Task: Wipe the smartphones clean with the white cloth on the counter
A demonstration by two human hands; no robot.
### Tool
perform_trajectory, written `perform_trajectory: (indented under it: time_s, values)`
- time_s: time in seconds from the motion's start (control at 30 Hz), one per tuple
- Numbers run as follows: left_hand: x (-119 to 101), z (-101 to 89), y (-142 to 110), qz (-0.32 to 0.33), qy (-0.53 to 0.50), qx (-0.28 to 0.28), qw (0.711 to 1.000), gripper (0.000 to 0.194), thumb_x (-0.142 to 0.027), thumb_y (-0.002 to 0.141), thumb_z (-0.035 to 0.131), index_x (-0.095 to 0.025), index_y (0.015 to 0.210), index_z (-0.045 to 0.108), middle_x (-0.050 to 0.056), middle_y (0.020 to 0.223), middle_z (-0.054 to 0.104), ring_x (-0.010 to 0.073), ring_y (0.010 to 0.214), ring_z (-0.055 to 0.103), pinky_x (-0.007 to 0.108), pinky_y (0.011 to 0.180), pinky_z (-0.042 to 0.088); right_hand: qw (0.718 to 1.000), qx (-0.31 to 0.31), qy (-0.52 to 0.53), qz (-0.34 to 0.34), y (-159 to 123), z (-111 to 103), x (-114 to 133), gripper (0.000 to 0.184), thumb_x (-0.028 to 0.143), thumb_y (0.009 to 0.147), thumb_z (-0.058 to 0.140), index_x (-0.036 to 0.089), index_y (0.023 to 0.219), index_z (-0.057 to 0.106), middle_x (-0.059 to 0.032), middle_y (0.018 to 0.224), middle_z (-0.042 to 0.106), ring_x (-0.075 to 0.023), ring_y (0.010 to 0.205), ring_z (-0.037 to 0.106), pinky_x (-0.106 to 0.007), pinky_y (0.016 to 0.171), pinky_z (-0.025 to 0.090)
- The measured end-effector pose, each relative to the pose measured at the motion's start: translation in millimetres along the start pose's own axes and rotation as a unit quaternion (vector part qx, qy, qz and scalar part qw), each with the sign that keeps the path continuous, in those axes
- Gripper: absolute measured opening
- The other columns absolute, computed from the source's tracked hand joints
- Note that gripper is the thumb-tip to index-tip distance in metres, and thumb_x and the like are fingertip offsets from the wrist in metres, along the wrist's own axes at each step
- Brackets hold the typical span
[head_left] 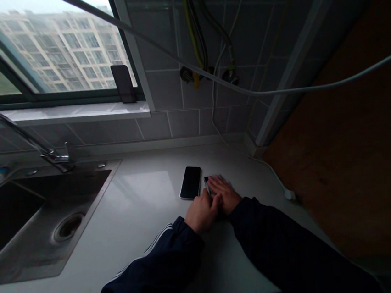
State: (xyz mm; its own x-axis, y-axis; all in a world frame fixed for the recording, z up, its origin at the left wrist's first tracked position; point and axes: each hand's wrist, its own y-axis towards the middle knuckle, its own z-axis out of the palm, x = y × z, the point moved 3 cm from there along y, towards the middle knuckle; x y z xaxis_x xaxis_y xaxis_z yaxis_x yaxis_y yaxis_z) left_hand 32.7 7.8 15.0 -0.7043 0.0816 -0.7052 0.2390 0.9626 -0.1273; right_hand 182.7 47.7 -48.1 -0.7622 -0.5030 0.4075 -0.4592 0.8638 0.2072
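On the white countertop lies a black-screened phone (190,182), face up, just left of both hands. My right hand (223,192) lies flat with its fingers stretched over a thin dark object with a pale edge (206,180). Only a corner and the left edge of that object show; the rest is covered. Beside it, my left hand (202,211) is closed, fingers curled and thumb near my right hand, at the object's near left side. What the left fingers grip is hidden.
A steel sink (87,221) with a faucet (53,158) is at left. Another dark phone (123,84) leans upright on the windowsill (91,111). A white cable (262,93) hangs across the view; a plug (289,195) lies on the counter at right, near a brown wooden panel (349,164).
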Motion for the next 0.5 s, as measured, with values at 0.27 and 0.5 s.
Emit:
perform_trajectory:
  time_s: [0.27, 0.5]
  values:
    - [12.4, -33.9, 3.6, 0.137, 0.007, -0.088, 0.987, 0.037, -0.053, 0.095, 0.054, -0.027, 0.106, 0.076, 0.008, 0.066, 0.072, 0.0255, 0.060, 0.068, 0.032, 0.061, 0.045, 0.999, -0.035, 0.007, -0.004, -2.0, -7.3, 10.2, 0.051, 0.027, 0.096, 0.054, 0.015, 0.145, 0.058, -0.0156, 0.156, 0.049, -0.0337, 0.150, 0.039, -0.062, 0.118, 0.038]
    - [35.3, -179.9, 65.1, 0.236, 0.092, -0.350, 0.902, 0.032, -0.040, 0.098, 0.050, -0.020, 0.095, 0.075, 0.007, 0.084, 0.071, 0.0186, 0.069, 0.063, 0.032, 0.069, 0.049, 0.999, -0.044, -0.007, 0.003, -4.8, -8.0, 17.2, 0.051, 0.026, 0.095, 0.054, 0.013, 0.144, 0.059, -0.0159, 0.154, 0.051, -0.0356, 0.148, 0.042, -0.065, 0.116, 0.040]
